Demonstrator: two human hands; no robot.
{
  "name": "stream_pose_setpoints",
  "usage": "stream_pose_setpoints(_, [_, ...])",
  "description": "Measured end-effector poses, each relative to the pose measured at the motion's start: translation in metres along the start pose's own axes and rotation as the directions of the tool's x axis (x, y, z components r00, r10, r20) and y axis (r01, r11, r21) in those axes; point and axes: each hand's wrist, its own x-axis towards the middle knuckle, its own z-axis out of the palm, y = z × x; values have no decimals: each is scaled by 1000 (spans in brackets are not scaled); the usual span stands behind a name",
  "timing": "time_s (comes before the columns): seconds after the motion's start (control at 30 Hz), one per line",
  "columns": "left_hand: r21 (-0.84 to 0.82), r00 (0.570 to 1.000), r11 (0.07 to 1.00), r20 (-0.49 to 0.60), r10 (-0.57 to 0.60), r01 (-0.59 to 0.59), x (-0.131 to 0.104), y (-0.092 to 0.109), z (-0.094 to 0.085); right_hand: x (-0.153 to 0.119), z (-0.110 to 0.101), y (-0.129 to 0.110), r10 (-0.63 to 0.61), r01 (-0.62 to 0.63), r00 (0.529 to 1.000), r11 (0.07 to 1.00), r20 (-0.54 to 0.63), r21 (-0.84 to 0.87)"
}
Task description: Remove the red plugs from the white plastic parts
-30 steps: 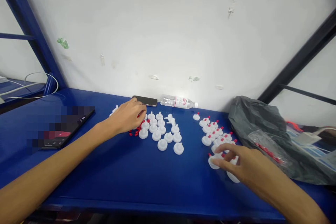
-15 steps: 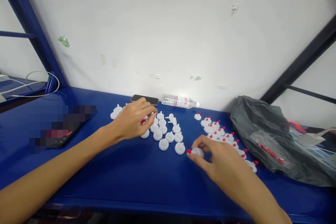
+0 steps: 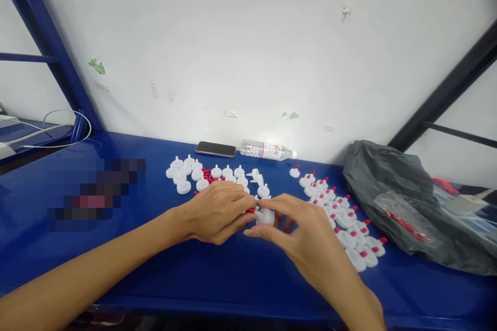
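Between thumb and fingers, my right hand (image 3: 306,222) holds a white round cap (image 3: 265,216) with its nozzle pointing left. My left hand (image 3: 219,212) pinches a small red tip (image 3: 250,210) right at that nozzle; whether the two touch is hard to tell. Beyond my hands lie several white caps without red tips (image 3: 184,186), with a pile of small red tips (image 3: 207,173) among them, partly covered by my left hand. To the right, several white caps with red tips (image 3: 346,238) lie in a group, partly behind my right hand.
A dark phone (image 3: 216,149) and a clear bottle (image 3: 267,150) lie along the wall. At the right, a dark plastic bag (image 3: 384,181) bears a clear packet of red pieces (image 3: 406,225). A blurred-out object (image 3: 93,199) is on the blue table (image 3: 217,279) at the left.
My left hand has come right and nearer from the red pile with a red tip. My right hand has moved left; it now holds a cap without a fitted tip, and the red-tipped one is gone from its fingers.
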Motion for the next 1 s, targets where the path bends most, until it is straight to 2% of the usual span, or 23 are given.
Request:
stream_pose_setpoints(0.1, [0, 1000, 1000, 15, -19, 19, -3, -1, 2, 1, 0, 2, -27, 28, 999, 999, 37, -19])
stream_pose_setpoints(0.2, [1, 1000, 1000, 9, -1, 1, -3, -1, 2, 1, 1, 3, -32, 33, 999, 998, 19, -56])
stream_pose_setpoints(0.33, [-96, 997, 994, -48, -54, 49, 3, 1, 0, -3, 9, -6, -80, 61, 990, 986, -119, -157])
stream_pose_setpoints(0.43, [-172, 991, 983, -105, -80, 62, 8, 3, -4, -8, 17, -13, -164, 91, 955, 955, -248, -282])
stream_pose_setpoints(0.5, [-231, 979, 966, -140, -149, 114, 8, -3, -11, -11, 16, -12, -206, 71, 930, 914, -304, -401])
stream_pose_setpoints(0.53, [-263, 959, 950, -178, -221, 170, 6, -9, -18, -12, 11, -9, -207, 32, 919, 887, -335, -461])
stream_pose_setpoints(0.57, [-298, 917, 920, -226, -327, 255, 2, -18, -25, -12, 5, -4, -193, -29, 906, 860, -377, -509])
stream_pose_setpoints(0.63, [-325, 751, 844, -392, -531, 427, -7, -41, -43, -12, -15, 7, -126, -168, 873, 829, -470, -534])
stream_pose_setpoints(0.67, [-288, 685, 824, -460, -565, 487, -12, -53, -51, -12, -25, 12, -81, -215, 860, 838, -504, -501])
stream_pose_setpoints(0.7, [-201, 662, 815, -495, -563, 543, -16, -64, -57, -11, -35, 16, -29, -242, 855, 860, -517, -449])
stream_pose_setpoints(0.73, [-47, 688, 783, -446, -572, 621, -19, -73, -60, -11, -43, 17, 24, -264, 851, 883, -525, -388])
stream_pose_setpoints(0.77, [124, 728, 738, -332, -600, 664, -21, -79, -61, -12, -48, 18, 74, -274, 854, 905, -515, -326])
stream_pose_setpoints(0.83, [336, 750, 682, -135, -648, 650, -21, -84, -56, -12, -49, 15, 134, -263, 877, 938, -461, -226])
stream_pose_setpoints(0.93, [374, 756, 729, 100, -647, 574, -21, -80, -41, -13, -34, 9, 93, -145, 956, 975, -279, -171])
stream_pose_setpoints(1.0, [348, 766, 766, 173, -620, 541, -22, -79, -33, -13, -21, 7, 24, -57, 985, 981, -173, -187])
